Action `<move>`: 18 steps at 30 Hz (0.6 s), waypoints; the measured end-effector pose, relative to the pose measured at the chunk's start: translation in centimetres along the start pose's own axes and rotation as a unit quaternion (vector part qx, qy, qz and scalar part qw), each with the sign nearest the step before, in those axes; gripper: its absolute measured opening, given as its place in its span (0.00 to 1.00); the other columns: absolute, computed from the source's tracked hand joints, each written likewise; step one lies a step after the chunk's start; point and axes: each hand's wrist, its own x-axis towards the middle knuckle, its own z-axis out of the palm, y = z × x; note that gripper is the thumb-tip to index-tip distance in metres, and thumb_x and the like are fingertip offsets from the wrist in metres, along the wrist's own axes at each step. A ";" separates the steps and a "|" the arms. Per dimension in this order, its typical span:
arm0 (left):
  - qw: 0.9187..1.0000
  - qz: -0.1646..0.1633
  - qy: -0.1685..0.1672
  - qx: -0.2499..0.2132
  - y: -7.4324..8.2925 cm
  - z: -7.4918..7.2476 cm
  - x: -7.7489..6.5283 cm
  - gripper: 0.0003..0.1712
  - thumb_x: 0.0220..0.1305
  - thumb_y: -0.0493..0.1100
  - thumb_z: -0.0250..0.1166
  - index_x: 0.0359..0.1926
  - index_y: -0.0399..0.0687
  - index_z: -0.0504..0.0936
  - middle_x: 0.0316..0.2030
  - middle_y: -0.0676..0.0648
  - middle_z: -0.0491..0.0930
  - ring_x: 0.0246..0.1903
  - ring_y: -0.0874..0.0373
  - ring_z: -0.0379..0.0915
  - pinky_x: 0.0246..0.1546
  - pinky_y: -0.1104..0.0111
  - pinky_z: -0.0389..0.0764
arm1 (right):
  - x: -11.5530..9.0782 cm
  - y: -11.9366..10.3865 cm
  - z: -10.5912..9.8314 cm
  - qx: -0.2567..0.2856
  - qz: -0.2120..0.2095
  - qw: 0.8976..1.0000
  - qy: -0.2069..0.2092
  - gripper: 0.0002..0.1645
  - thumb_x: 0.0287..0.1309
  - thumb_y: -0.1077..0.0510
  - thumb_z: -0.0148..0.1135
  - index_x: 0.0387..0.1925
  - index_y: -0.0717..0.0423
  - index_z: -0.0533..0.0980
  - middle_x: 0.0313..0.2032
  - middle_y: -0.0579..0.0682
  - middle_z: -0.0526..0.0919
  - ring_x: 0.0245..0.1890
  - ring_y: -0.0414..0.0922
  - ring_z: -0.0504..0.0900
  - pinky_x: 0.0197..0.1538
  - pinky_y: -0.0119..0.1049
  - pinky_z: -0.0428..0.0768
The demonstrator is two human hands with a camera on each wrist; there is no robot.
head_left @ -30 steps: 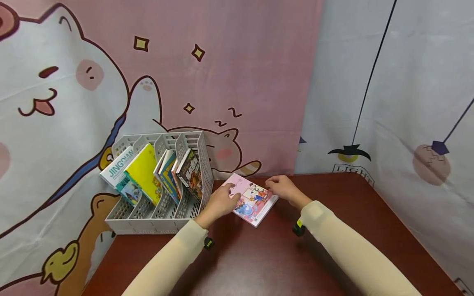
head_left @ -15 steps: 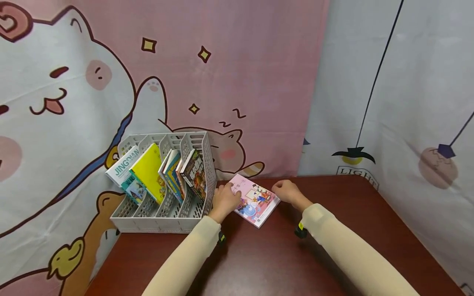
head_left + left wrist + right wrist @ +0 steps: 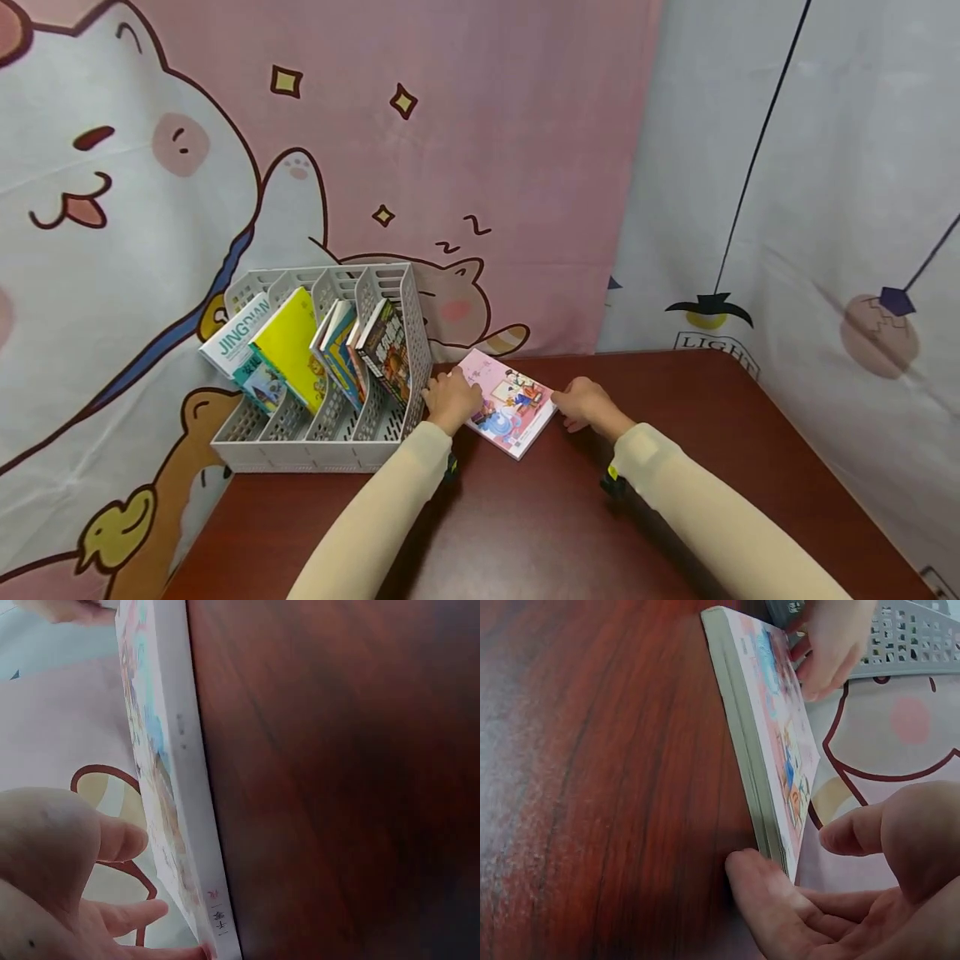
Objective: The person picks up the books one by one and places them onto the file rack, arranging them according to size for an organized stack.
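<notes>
A pink paperback book (image 3: 513, 408) with cartoon figures on its cover lies flat and askew on the dark red table. My left hand (image 3: 452, 402) is at its left edge; in the left wrist view, a fingertip touches the far end of the white spine (image 3: 196, 787) while the thumb stays off the cover. On the other side, my right hand (image 3: 590, 405) reaches the right corner. The right wrist view has its index finger against the page edges (image 3: 746, 750), with the thumb raised apart from the cover.
A grey slatted file rack (image 3: 300, 457) stands left of the book, close to my left hand. Its compartments hold a white-and-teal book (image 3: 247, 350), a yellow book (image 3: 292, 350) and several others, all leaning. A printed cloth (image 3: 525, 183) hangs behind the table (image 3: 525, 533).
My left hand has drawn back from over the cover to the book's left edge. My right hand has lowered toward the right corner and now touches it. The book has hardly moved.
</notes>
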 end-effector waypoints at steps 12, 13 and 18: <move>0.998 -0.008 -0.015 0.059 0.0 0.5 1.1 0.34 0.79 0.55 0.63 0.72 0.35 0.76 0.65 0.29 0.80 0.65 0.34 0.74 0.75 0.43 0.73 | -1.1 0.1 0.4 0.036 0.023 0.999 -0.002 0.22 0.78 0.51 0.61 0.42 0.70 0.81 0.32 0.61 0.89 0.24 0.49 0.92 0.32 0.43 0.93; 0.998 -0.008 -0.013 0.058 0.0 0.6 1.3 0.34 0.79 0.55 0.63 0.72 0.35 0.76 0.65 0.29 0.80 0.65 0.34 0.74 0.74 0.43 0.73 | -1.2 0.0 0.5 0.042 0.022 0.999 -0.007 0.22 0.78 0.51 0.61 0.42 0.70 0.81 0.32 0.61 0.90 0.25 0.49 0.92 0.33 0.43 0.93; 0.999 -0.017 0.001 0.048 0.1 0.8 1.2 0.34 0.79 0.55 0.63 0.71 0.33 0.75 0.63 0.26 0.78 0.65 0.32 0.74 0.72 0.42 0.74 | -1.3 -0.2 0.7 0.056 0.025 0.998 -0.018 0.22 0.79 0.50 0.61 0.44 0.70 0.79 0.34 0.61 0.89 0.27 0.49 0.92 0.34 0.42 0.93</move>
